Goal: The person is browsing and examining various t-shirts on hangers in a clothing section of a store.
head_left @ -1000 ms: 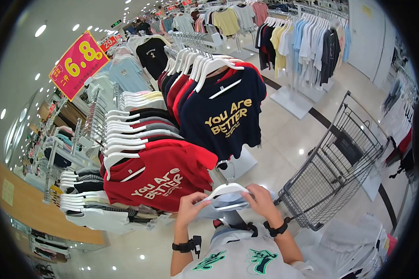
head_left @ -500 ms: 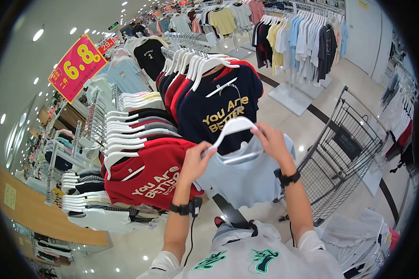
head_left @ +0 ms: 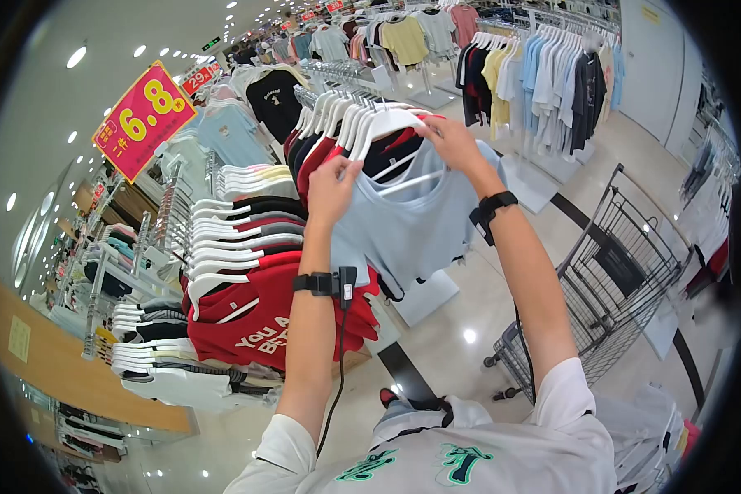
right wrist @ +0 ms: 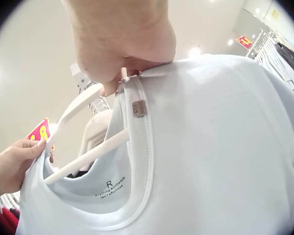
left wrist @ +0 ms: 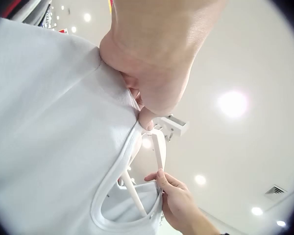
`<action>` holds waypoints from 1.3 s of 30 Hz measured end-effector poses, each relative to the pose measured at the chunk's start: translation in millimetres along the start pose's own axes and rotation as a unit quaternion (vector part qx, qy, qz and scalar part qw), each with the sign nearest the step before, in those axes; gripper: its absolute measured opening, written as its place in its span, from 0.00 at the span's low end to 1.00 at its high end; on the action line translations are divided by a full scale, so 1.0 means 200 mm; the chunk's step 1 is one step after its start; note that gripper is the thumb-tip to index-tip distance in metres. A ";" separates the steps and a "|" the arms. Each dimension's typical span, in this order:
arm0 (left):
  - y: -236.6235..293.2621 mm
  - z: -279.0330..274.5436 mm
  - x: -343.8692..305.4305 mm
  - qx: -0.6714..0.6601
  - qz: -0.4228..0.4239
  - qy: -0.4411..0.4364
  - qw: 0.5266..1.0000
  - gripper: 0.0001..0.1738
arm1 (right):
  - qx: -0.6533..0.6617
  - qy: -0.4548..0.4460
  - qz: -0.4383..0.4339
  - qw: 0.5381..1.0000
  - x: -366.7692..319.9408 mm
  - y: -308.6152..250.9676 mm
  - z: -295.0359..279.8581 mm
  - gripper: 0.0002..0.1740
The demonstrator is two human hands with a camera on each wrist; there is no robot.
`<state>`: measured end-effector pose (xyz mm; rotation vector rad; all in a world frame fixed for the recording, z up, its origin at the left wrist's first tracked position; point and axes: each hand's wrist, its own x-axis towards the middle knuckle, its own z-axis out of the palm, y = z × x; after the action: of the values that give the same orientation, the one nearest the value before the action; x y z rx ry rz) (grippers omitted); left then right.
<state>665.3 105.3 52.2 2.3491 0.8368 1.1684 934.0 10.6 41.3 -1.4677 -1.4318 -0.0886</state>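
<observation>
A light blue T-shirt [head_left: 416,235] hangs on a white hanger [head_left: 393,123], held up by both hands before the front end of a rack row. My left hand [head_left: 331,193] pinches the shirt's shoulder beside the neckline, over one hanger arm. At the opposite shoulder my right hand [head_left: 459,148] pinches cloth and hanger together. In the right wrist view a small brown tag [right wrist: 139,108] sits on the collar, and printed lettering [right wrist: 109,188] shows inside the neck. Most of the navy T-shirt behind is hidden by the light blue one.
Red T-shirts [head_left: 247,325] on white hangers fill the lower rack at left. A metal shopping cart [head_left: 605,280] stands at right. A pink price sign [head_left: 144,119] rises at upper left. Further racks of clothes [head_left: 543,78] line the back.
Both hands have raised the light blue T-shirt on its hanger from close to the body, up and away, to the front of the rack row. The navy shirt's lettering is now covered.
</observation>
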 end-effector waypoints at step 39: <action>0.19 0.62 0.49 0.095 0.057 0.158 0.981 0.22 | -0.271 -0.005 0.658 0.702 -3.14 0.19 -0.30 0.36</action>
<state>824.8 132.7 58.6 2.4258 0.9665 1.6042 818.1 -455.6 -370.6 -2.6642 -0.0254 0.4322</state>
